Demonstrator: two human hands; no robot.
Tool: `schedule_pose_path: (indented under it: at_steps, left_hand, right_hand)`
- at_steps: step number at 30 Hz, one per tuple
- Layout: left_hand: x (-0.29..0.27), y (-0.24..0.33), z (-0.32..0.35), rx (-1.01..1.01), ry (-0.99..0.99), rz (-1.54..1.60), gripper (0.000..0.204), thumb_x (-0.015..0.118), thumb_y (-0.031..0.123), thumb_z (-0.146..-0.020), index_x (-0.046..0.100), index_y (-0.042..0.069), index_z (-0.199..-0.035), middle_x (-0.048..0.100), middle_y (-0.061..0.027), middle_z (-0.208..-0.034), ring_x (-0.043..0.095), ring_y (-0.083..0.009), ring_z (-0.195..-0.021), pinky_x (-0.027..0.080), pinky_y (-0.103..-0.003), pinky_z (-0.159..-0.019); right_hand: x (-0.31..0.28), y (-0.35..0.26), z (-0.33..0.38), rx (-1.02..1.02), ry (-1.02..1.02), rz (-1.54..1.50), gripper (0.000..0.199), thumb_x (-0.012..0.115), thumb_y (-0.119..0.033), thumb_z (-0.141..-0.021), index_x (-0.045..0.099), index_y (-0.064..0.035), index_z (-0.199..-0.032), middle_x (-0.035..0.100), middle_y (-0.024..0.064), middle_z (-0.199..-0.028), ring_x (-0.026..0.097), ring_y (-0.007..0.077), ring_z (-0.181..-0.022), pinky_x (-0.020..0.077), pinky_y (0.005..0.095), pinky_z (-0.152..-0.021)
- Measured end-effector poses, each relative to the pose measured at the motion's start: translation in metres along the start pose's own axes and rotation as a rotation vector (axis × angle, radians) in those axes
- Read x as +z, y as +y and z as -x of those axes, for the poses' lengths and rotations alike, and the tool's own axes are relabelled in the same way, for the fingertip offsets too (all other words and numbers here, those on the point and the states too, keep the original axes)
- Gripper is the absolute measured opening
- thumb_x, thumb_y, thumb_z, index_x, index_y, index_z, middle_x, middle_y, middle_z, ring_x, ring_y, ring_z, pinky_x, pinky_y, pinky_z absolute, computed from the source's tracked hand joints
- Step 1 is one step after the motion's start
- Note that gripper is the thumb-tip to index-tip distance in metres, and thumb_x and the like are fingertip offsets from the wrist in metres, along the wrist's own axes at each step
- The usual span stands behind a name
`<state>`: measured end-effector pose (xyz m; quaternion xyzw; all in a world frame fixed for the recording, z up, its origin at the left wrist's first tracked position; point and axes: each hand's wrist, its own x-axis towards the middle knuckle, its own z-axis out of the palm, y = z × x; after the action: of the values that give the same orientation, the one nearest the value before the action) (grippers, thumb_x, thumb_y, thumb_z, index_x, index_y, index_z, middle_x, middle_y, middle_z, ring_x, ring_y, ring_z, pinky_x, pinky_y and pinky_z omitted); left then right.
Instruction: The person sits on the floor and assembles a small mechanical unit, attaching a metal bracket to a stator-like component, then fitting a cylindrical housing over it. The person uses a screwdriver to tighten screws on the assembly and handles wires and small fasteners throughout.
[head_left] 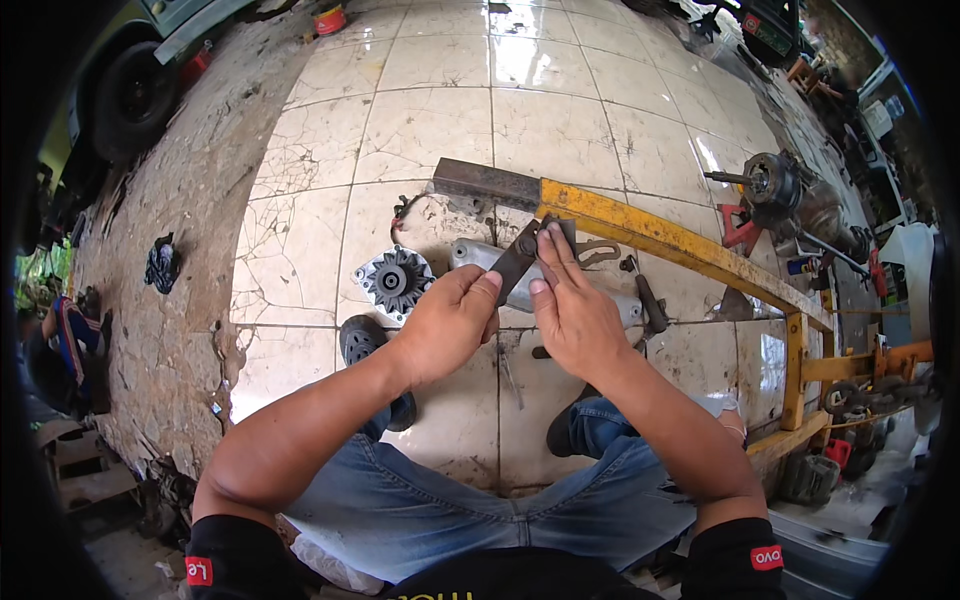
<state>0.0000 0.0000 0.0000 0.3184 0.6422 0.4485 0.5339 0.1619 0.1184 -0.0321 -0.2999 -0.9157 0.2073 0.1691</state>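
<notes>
My left hand [450, 318] is closed around the lower end of a dark flat metal bracket [517, 266], thumb on top. Against the bracket's upper end rests my right hand [575, 315], its fingers straight and together over the dark metal and its thumb bent near the edge. Beneath my hands a long silver metal part [475, 254] lies on the tiles, partly hidden by them. Left of it sits an alternator [393, 281] with a dark fan wheel facing up. A dark-handled tool [650, 300] lies just right of the silver part.
A yellow steel beam [660, 242] with a dark square tube [485, 183] at its end crosses beyond my hands. Greasy machine parts [785, 185] and a red stand [740, 228] are at right. A vehicle wheel [130, 100] stands far left. My dark clogs [362, 340] flank the work.
</notes>
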Motion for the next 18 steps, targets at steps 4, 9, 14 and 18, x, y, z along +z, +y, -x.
schedule_pose_path:
  at_steps: [4,9,14,18]
  left_hand:
    - [0.002,0.0,0.001,0.005,0.009,0.015,0.029,0.043,0.033,-0.105,0.053,0.007,-0.098,0.05,0.0,-0.066,0.043,-0.0068,-0.055,0.035,-0.023,-0.05]
    - [0.001,0.001,0.002,-0.022,0.018,0.063,0.03,0.042,0.034,-0.105,0.054,0.006,-0.1,0.05,0.0002,-0.067,0.043,-0.0065,-0.055,0.035,-0.022,-0.05]
    - [0.002,0.001,-0.001,-0.03,0.007,0.047,0.032,0.041,0.034,-0.105,0.054,0.005,-0.103,0.051,0.0004,-0.068,0.043,-0.0062,-0.055,0.036,-0.022,-0.049]
    - [-0.003,0.0,0.002,-0.034,0.028,0.057,0.032,0.042,0.034,-0.105,0.054,0.005,-0.103,0.052,0.0005,-0.069,0.043,-0.0059,-0.055,0.036,-0.022,-0.05]
  right_hand:
    - [-0.006,0.006,-0.003,0.033,-0.015,-0.004,0.052,0.039,-0.032,-0.102,0.04,-0.0044,-0.146,0.039,0.015,-0.152,0.064,0.0414,-0.104,0.0555,0.0463,-0.082]
    - [0.002,-0.01,0.006,-0.071,0.059,0.05,0.048,0.04,-0.03,-0.102,0.046,-0.0037,-0.142,0.045,0.0146,-0.148,0.066,0.039,-0.101,0.0565,0.0461,-0.078]
    - [-0.001,0.017,-0.007,0.071,0.057,0.052,0.048,0.043,-0.03,-0.1,0.047,-0.0049,-0.141,0.045,0.0126,-0.148,0.066,0.0389,-0.1,0.0568,0.0461,-0.078]
    - [-0.008,-0.011,-0.002,-0.043,-0.042,0.043,0.049,0.042,-0.028,-0.101,0.045,-0.0024,-0.142,0.044,0.0169,-0.148,0.065,0.0398,-0.102,0.0561,0.0458,-0.081]
